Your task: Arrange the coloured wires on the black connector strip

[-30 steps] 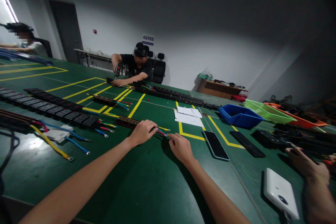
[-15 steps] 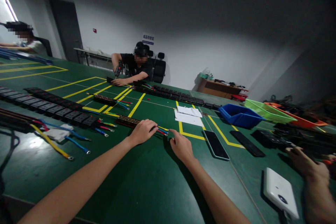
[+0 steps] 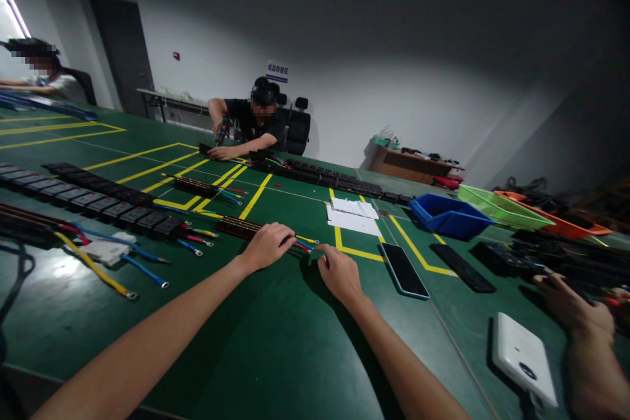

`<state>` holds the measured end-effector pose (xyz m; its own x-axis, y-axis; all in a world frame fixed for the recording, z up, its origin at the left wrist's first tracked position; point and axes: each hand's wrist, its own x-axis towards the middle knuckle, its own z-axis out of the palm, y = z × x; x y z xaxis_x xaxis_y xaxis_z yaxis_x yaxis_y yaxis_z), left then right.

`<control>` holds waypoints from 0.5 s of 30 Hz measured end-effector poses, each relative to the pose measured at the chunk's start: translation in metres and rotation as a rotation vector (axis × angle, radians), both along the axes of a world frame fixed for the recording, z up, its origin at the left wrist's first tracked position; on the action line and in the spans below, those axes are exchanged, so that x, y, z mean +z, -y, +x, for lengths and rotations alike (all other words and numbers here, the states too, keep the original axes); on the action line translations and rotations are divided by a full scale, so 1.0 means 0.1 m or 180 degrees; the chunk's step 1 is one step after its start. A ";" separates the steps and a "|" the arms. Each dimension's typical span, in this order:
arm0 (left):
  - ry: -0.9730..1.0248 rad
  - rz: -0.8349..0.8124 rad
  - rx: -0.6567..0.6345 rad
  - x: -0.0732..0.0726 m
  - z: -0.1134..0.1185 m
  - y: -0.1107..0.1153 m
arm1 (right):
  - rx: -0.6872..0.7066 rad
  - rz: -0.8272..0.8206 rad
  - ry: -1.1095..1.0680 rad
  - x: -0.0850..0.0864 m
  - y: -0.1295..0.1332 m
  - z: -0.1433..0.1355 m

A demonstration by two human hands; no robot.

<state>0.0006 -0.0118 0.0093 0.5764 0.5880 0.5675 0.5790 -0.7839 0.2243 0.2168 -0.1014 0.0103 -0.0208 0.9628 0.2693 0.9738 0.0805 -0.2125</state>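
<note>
My left hand (image 3: 267, 247) is closed over the near end of a dark strip with copper-coloured bars (image 3: 239, 227). Part of that strip is hidden under my fingers. From beneath the hand come thin yellow, blue and red wires (image 3: 304, 245) with ring terminals at their tips. My right hand (image 3: 339, 273) is just right of these terminals, its index finger bent toward them and its thumb apart. Nothing shows between its fingers, and I cannot tell whether the fingertip touches a terminal. Farther back lies a similar strip with wires (image 3: 194, 186).
Rows of black modules (image 3: 123, 210) and thick wires (image 3: 93, 266) lie left. White papers (image 3: 353, 216), a phone (image 3: 404, 270), a black bar (image 3: 462, 268) and a white device (image 3: 524, 357) lie right, near bins (image 3: 449, 218) and another person's hand (image 3: 573, 308). Opposite, a co-worker (image 3: 256, 119) holds a power drill (image 3: 222, 130).
My right index finger has bent slightly more near the wire tips. My left hand stays on the strip; the whole view has shifted very slightly.
</note>
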 end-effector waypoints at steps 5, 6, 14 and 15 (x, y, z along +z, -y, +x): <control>-0.0012 0.0017 0.0007 -0.01 0.00 0.00 | 0.0243 -0.0202 0.0036 -0.01 -0.01 0.01; -0.0012 0.0018 0.0009 0.00 0.00 0.00 | 0.0223 -0.0199 0.0016 -0.01 -0.01 0.00; 0.0017 0.0011 -0.0016 0.01 0.00 0.00 | -0.0174 -0.0167 0.0063 0.00 -0.01 -0.01; 0.0023 0.0016 -0.0011 0.00 0.00 0.00 | -0.0152 -0.0203 0.0102 0.00 -0.01 -0.01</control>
<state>0.0002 -0.0120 0.0095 0.5742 0.5833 0.5745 0.5747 -0.7870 0.2246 0.2156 -0.1000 0.0107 0.0178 0.9781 0.2072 0.9826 0.0212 -0.1844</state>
